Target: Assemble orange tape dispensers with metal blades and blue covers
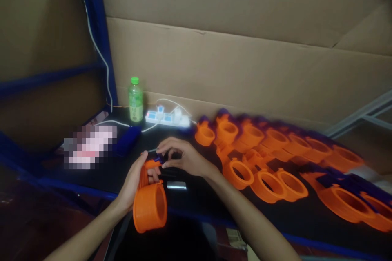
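Observation:
My left hand point(131, 183) is wrapped around an orange plastic part point(150, 208), whose wide ring hangs below the fingers. At the upper end of that part is a small dark blue piece point(158, 158). My right hand point(182, 157) comes in from the right, thumb and fingers curled into a pinch at the blue piece. A thin greyish rod point(151, 151) runs between my left thumb and the right fingertips; which hand bears it I cannot tell. Below the right hand, a small silvery flat object point(177, 185) lies on the black tabletop point(199, 200).
Several orange ring parts point(271, 185) with dark blue pieces fill the table's right side. Toward the back stand a green-capped bottle point(135, 100) and a white power strip point(167, 118) with cables. A blue post point(99, 28) rises at the left, before cardboard walls point(245, 61).

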The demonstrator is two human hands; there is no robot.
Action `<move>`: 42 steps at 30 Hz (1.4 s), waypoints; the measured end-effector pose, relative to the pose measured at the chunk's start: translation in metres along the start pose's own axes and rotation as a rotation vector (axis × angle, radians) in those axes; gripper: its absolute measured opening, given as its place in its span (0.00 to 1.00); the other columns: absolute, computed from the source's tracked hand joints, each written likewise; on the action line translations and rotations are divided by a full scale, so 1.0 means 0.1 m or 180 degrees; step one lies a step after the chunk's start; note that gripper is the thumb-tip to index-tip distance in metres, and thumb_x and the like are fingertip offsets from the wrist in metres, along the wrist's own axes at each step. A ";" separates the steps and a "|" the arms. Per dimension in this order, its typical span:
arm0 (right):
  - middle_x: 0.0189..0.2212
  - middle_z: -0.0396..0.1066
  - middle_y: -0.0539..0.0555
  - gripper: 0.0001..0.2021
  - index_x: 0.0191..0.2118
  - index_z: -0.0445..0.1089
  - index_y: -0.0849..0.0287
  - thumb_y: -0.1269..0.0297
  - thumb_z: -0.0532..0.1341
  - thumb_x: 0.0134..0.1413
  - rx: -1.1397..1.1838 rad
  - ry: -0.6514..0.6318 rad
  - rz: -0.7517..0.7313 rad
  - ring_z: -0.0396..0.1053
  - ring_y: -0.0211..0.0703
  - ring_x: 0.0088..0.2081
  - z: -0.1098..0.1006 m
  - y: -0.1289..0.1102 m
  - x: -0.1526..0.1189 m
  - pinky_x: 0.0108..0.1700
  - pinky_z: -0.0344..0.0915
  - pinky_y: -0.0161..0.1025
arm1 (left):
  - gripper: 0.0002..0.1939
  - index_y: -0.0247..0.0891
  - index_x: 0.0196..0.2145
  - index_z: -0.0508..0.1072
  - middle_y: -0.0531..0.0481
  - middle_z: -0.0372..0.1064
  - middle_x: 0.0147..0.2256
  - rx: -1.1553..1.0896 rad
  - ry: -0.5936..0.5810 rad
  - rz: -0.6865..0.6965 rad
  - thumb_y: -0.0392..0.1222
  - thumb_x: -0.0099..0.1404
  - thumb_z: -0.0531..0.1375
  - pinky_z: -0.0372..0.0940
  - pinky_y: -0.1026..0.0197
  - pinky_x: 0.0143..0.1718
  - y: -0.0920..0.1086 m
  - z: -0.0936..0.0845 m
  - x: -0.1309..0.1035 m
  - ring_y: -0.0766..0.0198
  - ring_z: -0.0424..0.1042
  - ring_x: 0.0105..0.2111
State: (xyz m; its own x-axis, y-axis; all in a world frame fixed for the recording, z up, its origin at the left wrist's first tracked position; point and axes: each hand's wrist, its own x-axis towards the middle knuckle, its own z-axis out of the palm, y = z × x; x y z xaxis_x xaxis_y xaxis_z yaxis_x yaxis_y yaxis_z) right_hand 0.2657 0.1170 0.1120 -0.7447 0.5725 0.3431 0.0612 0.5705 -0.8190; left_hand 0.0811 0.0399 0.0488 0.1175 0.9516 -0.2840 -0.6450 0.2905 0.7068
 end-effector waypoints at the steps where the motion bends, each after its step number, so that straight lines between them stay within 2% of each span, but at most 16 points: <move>1: 0.50 0.69 0.56 0.14 0.47 0.75 0.57 0.62 0.70 0.55 -0.0009 -0.0031 -0.0010 0.71 0.38 0.44 -0.01 -0.01 0.00 0.43 0.71 0.37 | 0.24 0.32 0.31 0.75 0.48 0.71 0.22 0.0016 0.0002 -0.0025 0.61 0.63 0.63 0.67 0.62 0.24 0.00 0.00 0.00 0.64 0.70 0.19; 6: 0.49 0.70 0.56 0.13 0.46 0.75 0.58 0.62 0.70 0.56 -0.0184 -0.0026 -0.0093 0.70 0.38 0.43 -0.03 -0.03 0.01 0.42 0.71 0.37 | 0.21 0.34 0.32 0.75 0.48 0.73 0.23 0.0087 -0.0015 -0.0032 0.58 0.64 0.63 0.67 0.63 0.25 0.01 -0.01 0.03 0.64 0.70 0.20; 11: 0.47 0.70 0.56 0.14 0.46 0.76 0.57 0.61 0.70 0.55 -0.0418 0.0044 -0.0233 0.70 0.41 0.46 0.01 -0.02 0.01 0.46 0.71 0.40 | 0.19 0.34 0.31 0.74 0.48 0.73 0.23 0.0022 -0.0062 -0.0007 0.55 0.63 0.64 0.67 0.63 0.24 0.02 0.01 0.01 0.65 0.70 0.19; 19: 0.43 0.73 0.56 0.15 0.46 0.78 0.57 0.59 0.71 0.54 -0.0259 0.0593 -0.0426 0.73 0.42 0.45 0.24 0.14 -0.01 0.49 0.72 0.42 | 0.23 0.31 0.26 0.75 0.48 0.70 0.20 -0.0228 -0.0245 -0.0265 0.57 0.65 0.61 0.64 0.66 0.24 0.08 0.01 -0.06 0.68 0.67 0.18; 24: 0.49 0.73 0.57 0.15 0.52 0.77 0.54 0.62 0.67 0.59 -0.0404 0.0658 -0.0458 0.73 0.44 0.51 0.32 0.11 -0.03 0.56 0.70 0.44 | 0.22 0.32 0.25 0.75 0.49 0.71 0.21 -0.0605 -0.0326 -0.0287 0.55 0.66 0.62 0.68 0.64 0.28 0.10 0.02 -0.09 0.66 0.70 0.21; 27: 0.52 0.70 0.57 0.16 0.55 0.75 0.52 0.62 0.65 0.62 -0.0625 0.0533 -0.0333 0.73 0.42 0.50 0.33 -0.01 -0.03 0.53 0.73 0.41 | 0.23 0.31 0.28 0.76 0.47 0.72 0.23 -0.0689 -0.0438 -0.0452 0.56 0.65 0.61 0.69 0.63 0.30 0.09 0.04 -0.10 0.63 0.72 0.23; 29: 0.53 0.68 0.57 0.17 0.57 0.73 0.50 0.61 0.63 0.64 -0.0721 0.0495 -0.0231 0.75 0.38 0.42 0.32 -0.10 -0.01 0.43 0.75 0.37 | 0.23 0.31 0.30 0.77 0.45 0.75 0.25 -0.0597 -0.0394 -0.0308 0.58 0.65 0.61 0.70 0.60 0.31 0.07 0.05 -0.08 0.59 0.75 0.26; 31: 0.52 0.69 0.57 0.16 0.56 0.74 0.50 0.61 0.63 0.64 -0.0831 0.0615 -0.0285 0.74 0.37 0.39 0.30 -0.17 0.04 0.39 0.75 0.36 | 0.19 0.34 0.37 0.78 0.45 0.78 0.31 -0.0478 -0.0187 0.0131 0.55 0.64 0.63 0.71 0.59 0.33 0.06 0.08 -0.07 0.57 0.77 0.29; 34: 0.49 0.73 0.55 0.17 0.55 0.74 0.49 0.61 0.65 0.62 -0.1267 0.0744 -0.0490 0.72 0.43 0.47 0.24 -0.25 0.13 0.49 0.72 0.41 | 0.17 0.41 0.46 0.75 0.50 0.79 0.37 -0.0336 0.0100 0.0691 0.48 0.61 0.68 0.71 0.62 0.35 0.05 0.09 -0.04 0.61 0.78 0.33; 36: 0.47 0.74 0.55 0.22 0.59 0.71 0.49 0.60 0.67 0.60 -0.1613 0.0656 -0.0410 0.71 0.45 0.48 0.21 -0.29 0.20 0.50 0.70 0.43 | 0.18 0.42 0.46 0.75 0.53 0.78 0.36 -0.0304 0.0185 0.0797 0.46 0.59 0.70 0.71 0.64 0.36 0.06 0.07 -0.04 0.63 0.77 0.32; 39: 0.45 0.75 0.55 0.30 0.64 0.66 0.49 0.55 0.69 0.57 -0.1769 0.0472 -0.0185 0.71 0.44 0.44 0.21 -0.34 0.31 0.44 0.69 0.40 | 0.16 0.38 0.38 0.77 0.52 0.76 0.28 -0.0518 0.0195 0.0543 0.54 0.61 0.68 0.71 0.63 0.32 0.09 0.03 -0.05 0.63 0.75 0.26; 42: 0.43 0.76 0.52 0.24 0.62 0.69 0.49 0.49 0.62 0.63 -0.1436 0.0292 0.0027 0.72 0.39 0.37 0.21 -0.33 0.49 0.42 0.67 0.36 | 0.24 0.35 0.33 0.77 0.48 0.72 0.21 -0.0645 0.0090 0.0057 0.62 0.63 0.62 0.68 0.61 0.24 0.13 0.01 -0.09 0.61 0.72 0.20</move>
State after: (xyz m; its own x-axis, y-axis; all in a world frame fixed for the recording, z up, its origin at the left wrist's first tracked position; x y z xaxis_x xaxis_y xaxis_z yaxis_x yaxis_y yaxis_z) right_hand 0.2137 0.1140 0.1458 -0.6822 0.6165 0.3931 0.3656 0.7532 -0.5467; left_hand 0.0727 0.0351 0.0608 0.0852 0.9524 -0.2926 -0.7860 0.2447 0.5678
